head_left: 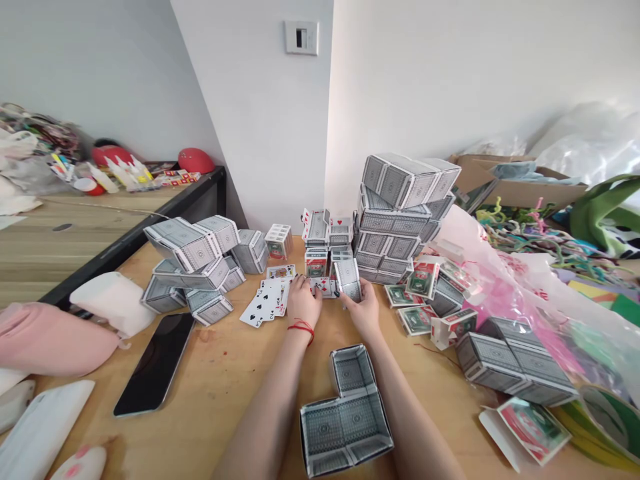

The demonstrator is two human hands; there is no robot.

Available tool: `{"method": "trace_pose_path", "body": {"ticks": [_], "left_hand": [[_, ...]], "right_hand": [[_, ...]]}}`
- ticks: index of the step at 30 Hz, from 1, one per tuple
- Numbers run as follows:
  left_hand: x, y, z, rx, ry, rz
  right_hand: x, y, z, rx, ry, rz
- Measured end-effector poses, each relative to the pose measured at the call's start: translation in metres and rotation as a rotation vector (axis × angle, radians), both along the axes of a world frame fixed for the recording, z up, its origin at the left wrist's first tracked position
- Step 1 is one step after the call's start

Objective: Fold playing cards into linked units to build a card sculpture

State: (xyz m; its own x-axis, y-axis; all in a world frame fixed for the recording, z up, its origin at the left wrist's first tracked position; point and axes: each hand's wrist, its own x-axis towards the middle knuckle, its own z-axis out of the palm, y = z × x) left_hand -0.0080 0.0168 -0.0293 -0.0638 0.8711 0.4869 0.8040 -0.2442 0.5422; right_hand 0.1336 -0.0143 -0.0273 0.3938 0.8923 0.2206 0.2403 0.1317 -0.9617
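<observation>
My right hand (363, 308) grips a small upright block of playing cards (348, 279), grey patterned backs towards me, with the thumb on its near side. Beside it, my left hand (304, 303) lies on the table with its fingers stretched forward. Its thumb is close to some face-up cards (324, 287), partly hidden by both hands. To its left is a spread of loose face-up cards (263, 303). Straight ahead stand folded card blocks (317, 228) on red card boxes (316, 261). Between my forearms sits an L-shaped structure of folded cards (345, 417).
A tall stack of card blocks (395, 220) rises at the right, a lower stack (195, 260) at the left. Opened card boxes (423, 280) lie right of my hand. A black phone (155, 363) rests at left. Pink plastic bags (540, 300) cover the right side.
</observation>
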Motion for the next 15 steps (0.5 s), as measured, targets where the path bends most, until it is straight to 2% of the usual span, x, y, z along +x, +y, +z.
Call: {"method": "trace_pose_path", "body": {"ticks": [10,15], "left_hand": [[0.006,-0.007,0.01,-0.032,0.02,-0.09],[0.008,-0.012,0.012,0.07,-0.01,-0.159]], "right_hand": [[-0.002,-0.004,0.005,-0.016,0.082,0.064],[-0.003,-0.004,0.01,0.004,0.187,0.098]]}}
